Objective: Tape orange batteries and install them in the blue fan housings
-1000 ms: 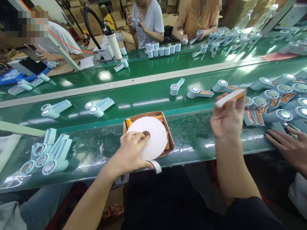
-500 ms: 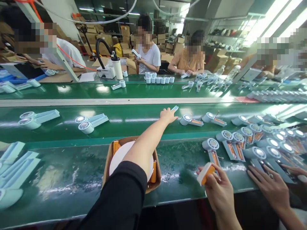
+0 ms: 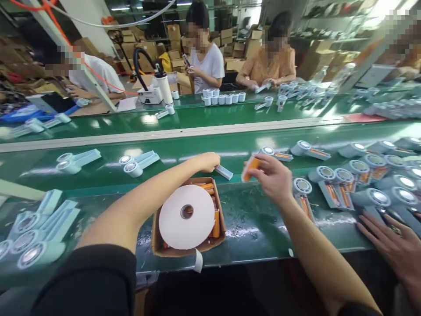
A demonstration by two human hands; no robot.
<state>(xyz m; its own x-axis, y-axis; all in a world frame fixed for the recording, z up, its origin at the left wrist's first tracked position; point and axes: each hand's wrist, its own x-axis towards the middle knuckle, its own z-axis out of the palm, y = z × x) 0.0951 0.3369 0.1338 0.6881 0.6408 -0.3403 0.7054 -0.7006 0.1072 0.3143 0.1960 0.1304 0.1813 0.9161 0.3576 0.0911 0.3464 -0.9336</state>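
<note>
My left hand [image 3: 210, 162] is closed around the round end of a light-blue fan housing [image 3: 225, 172], over the green belt. Its open, trough-like handle points right, and my fingers hide the rest. Across from it, my right hand [image 3: 274, 177] pinches an orange battery [image 3: 252, 168] with a white face, just right of the handle and apart from it. Below my left forearm is a cardboard box [image 3: 156, 250] holding several orange batteries [image 3: 216, 224]. A white roll of tape [image 3: 176, 226] lies on top, its loose end hanging over the front.
Light-blue housings [image 3: 42, 252] lie at the left, with others [image 3: 141, 162] on the belt. Many with orange batteries inside [image 3: 344, 186] crowd the right. A co-worker's hand [image 3: 391, 245] rests at the right edge. Several people sit across the line behind a pale rail [image 3: 197, 128].
My left hand has drawn back toward me with the housing. My right hand has risen from the near edge and moved forward and left with the battery. The camera view has shifted.
</note>
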